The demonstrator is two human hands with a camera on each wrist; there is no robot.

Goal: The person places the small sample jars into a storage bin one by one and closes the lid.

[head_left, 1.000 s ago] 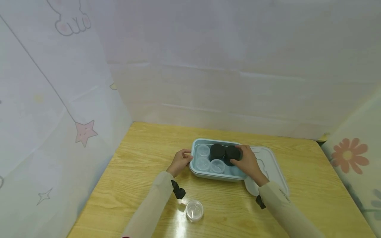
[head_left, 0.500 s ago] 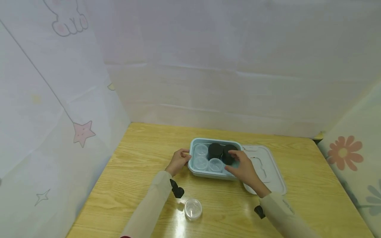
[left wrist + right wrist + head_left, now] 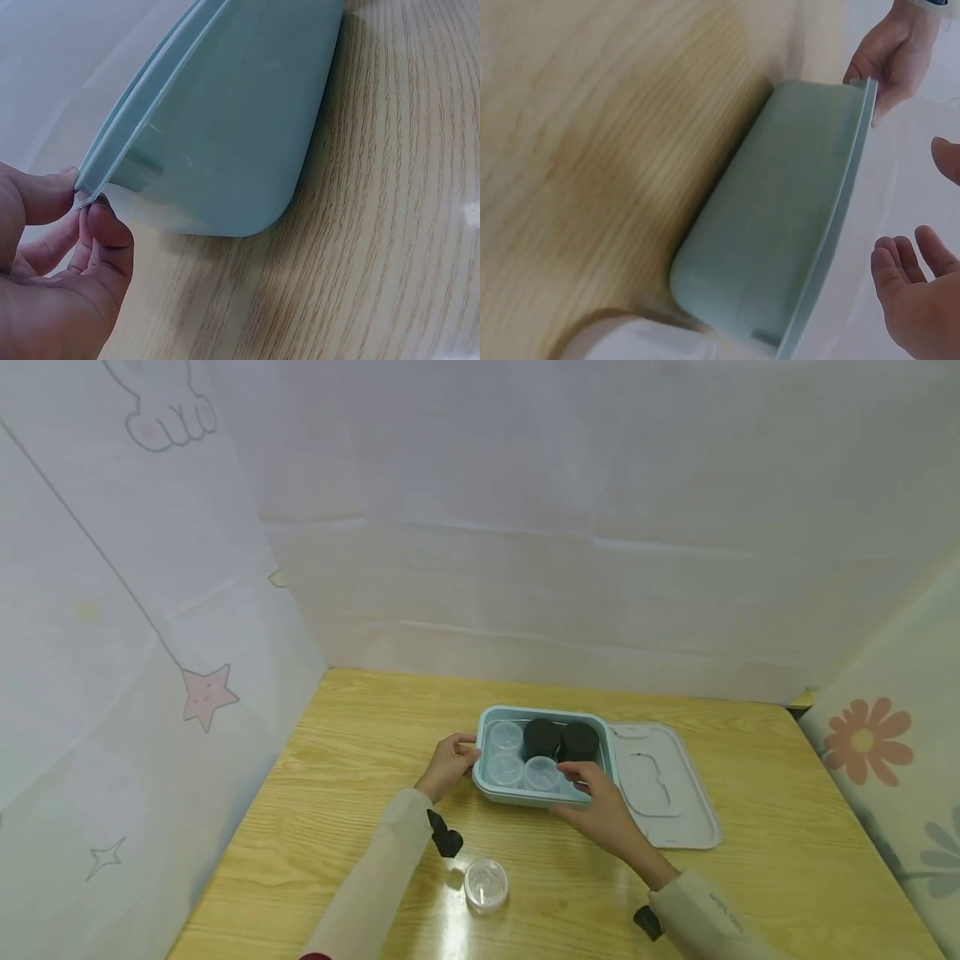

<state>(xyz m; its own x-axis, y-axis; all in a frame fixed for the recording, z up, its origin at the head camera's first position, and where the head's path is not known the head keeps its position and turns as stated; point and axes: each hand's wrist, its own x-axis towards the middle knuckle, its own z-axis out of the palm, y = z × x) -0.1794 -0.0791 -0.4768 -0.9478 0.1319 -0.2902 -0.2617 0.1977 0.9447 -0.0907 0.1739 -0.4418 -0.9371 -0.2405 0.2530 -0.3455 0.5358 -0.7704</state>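
Note:
A light blue plastic box (image 3: 513, 795) stands on the table. Inside are several clear round containers (image 3: 507, 737) at the left and front, and two black round objects (image 3: 542, 739) at the back right. My left hand (image 3: 448, 767) pinches the box's left rim between thumb and fingers, as the left wrist view (image 3: 71, 247) also shows. Over the near right side of the box hovers my right hand (image 3: 606, 814), thumb and fingers apart with nothing between them. Its fingertips hide part of the front right corner inside.
A white lid (image 3: 678, 785) lies flat against the box's right side. One clear round container (image 3: 486, 887) stands alone on the wooden table (image 3: 360, 735), nearer the front. Fabric walls with printed drawings enclose the back and sides.
My right hand has let go of the right black object, which stays in the box, and has drawn back toward the front rim. The left hand keeps its hold.

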